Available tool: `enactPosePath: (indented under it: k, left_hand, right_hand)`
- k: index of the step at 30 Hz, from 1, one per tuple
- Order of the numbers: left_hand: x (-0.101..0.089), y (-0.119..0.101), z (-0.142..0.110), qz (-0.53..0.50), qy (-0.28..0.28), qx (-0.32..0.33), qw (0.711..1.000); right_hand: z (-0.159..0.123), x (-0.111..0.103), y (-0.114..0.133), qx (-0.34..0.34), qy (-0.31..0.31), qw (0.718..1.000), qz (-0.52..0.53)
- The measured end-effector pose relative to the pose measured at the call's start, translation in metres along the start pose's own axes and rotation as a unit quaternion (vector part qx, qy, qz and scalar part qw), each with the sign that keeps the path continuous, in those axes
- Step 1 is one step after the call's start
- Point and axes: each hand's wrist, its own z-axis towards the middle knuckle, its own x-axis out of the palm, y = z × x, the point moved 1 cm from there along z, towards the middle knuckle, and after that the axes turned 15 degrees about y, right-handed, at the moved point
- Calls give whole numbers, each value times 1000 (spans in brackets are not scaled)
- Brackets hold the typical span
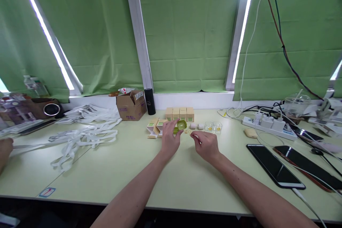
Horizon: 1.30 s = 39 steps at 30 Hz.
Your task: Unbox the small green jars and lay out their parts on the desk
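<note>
Fingers of the left hand (pixel 170 139) clasp a glossy, rounded green cup (pixel 182 125) at its one o'clock; the right hand (pixel 207 145) pinches narrowly, contents unclear; square-edged cardboard boxes (pixel 179 114) block twelve o'clock; clear containers (pixel 213 126) at the right hand's one.

Window gaps (pixel 244 25) blown out white beside green blinds (pixel 187 42); table (pixel 101 171) evenly bright, shadows soft. Wide-angle stretch toward edges, fine detail slightly soft.

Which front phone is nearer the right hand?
The white-bezelled phone, on the left; the brown-edged phone lies farther from the right hand.
</note>
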Motion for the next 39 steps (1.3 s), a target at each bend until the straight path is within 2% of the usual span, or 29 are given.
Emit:
enactPosePath:
  k: [2,4,5,7,9,11,13,15,18,21,25,28,30,35,39]
  left_hand:
    - [1,1,2,-72,-12,-49,996]
    - [2,5,6,-185,-30,-121,975]
    - [3,8,8,-253,-37,-159,954]
    - [4,11,11,-393,-41,-220,892]
    - [4,12,12,-503,-41,-254,825]
    - [3,11,12,-569,-45,-269,775]
    - [2,10,12,-603,-55,-276,746]
    - [0,11,11,-618,-65,-276,733]
    - [0,13,11,-623,-83,-280,726]
    - [0,17,11,-614,-101,-280,731]
    - [2,22,11,-564,-119,-266,772]
    - [3,26,11,-514,-127,-246,812]
    - [4,29,11,-487,-137,-241,829]
    - [5,31,10,-454,-145,-243,845]
    - [4,30,10,-444,-142,-247,850]
  right_hand:
    - [-1,0,-1,12,11,1000,-2]
    - [-1,1,-3,32,35,999,-6]
    - [-1,2,-3,44,49,998,-6]
    - [-2,3,-4,71,81,994,-4]
    - [-2,5,-5,99,111,989,0]
    - [-2,7,-7,126,133,983,7]
    - [-1,9,-11,148,146,978,23]
    - [1,11,-19,167,150,973,43]
    - [8,13,-34,197,142,968,60]
    - [22,17,-49,207,142,967,41]
    - [49,30,-55,190,182,965,-18]
    - [68,47,-52,200,213,954,-66]
    - [78,60,-50,212,234,946,-80]
    - [87,84,-50,222,263,934,-90]
    - [86,86,-52,215,277,932,-95]
